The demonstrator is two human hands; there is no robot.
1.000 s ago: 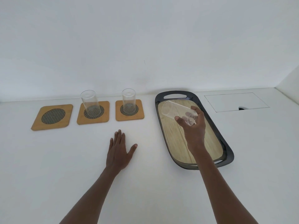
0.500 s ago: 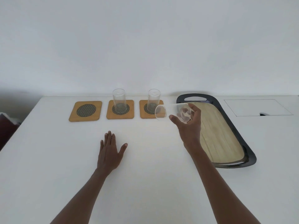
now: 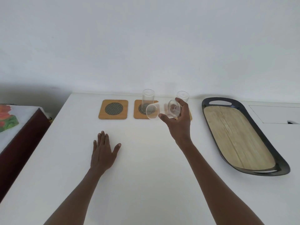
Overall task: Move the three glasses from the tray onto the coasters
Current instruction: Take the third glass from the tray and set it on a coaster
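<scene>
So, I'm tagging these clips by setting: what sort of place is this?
Probably a room in a home, though little shows. A plain white table against a bare white wall, a serving tray, wooden coasters with glasses, and a floral-covered piece of furniture beside it.

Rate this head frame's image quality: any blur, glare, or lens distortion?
Head view: even soft light, no glare; the tilted glass in the right hand is slightly motion-smeared; the tray bows from wide-angle distortion; the left hand lies sharp on the table.
</scene>
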